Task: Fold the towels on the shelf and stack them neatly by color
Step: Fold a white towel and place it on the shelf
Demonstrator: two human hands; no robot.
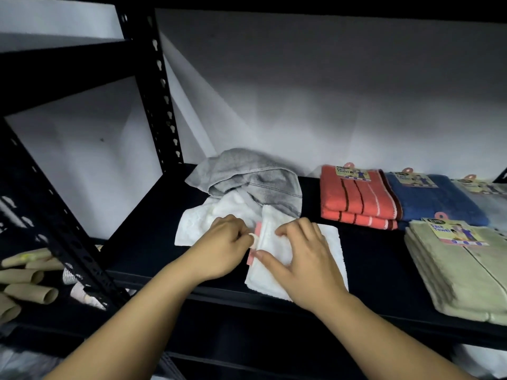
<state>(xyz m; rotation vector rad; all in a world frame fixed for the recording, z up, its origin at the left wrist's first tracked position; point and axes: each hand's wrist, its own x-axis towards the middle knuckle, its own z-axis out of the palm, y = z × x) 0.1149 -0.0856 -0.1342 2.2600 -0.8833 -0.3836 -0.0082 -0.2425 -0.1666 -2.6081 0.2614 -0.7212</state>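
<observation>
White towel [277, 253] sits near the front edge of the black shelf [370, 270], center of view, partly folded, a doubled panel running front to back. Pink tag [253, 244] sticks out at its 9 o'clock edge.

Left hand [222, 246] at 9 o'clock of the towel, fingers curled, pinching the towel edge right at the pink tag. Right hand [307, 259] lies on top of the folded panel, fingers bent at the knuckles with tips pressing into the cloth, thumb reaching toward the tag; looks like a grip on the fold, but I can't tell how much cloth is under the fingers.

Second white towel [208, 218] at 11 o'clock of the first, loose and crumpled, touching it. Grey towel [247, 176] at 12 o'clock, unfolded, bunched up, draped over the back of the crumpled white one.

At 2 o'clock: folded orange towels [356, 201] with dark and pale stripes, stacked two high, paper label on top. Just beside them at 3 o'clock of the stack, folded blue towel [439, 201], also labelled. Pale towel [482, 193] in wrapping farther right, mostly cut off by the frame.

At 3 o'clock of the hands, well apart: stack of folded beige towels [461, 275] with a "Face Towel" label, at the shelf's front edge.

Black slotted upright [162, 86] at 10 o'clock. Cardboard tubes [30, 281] on the neighbouring shelf at 9 o'clock, far left.
</observation>
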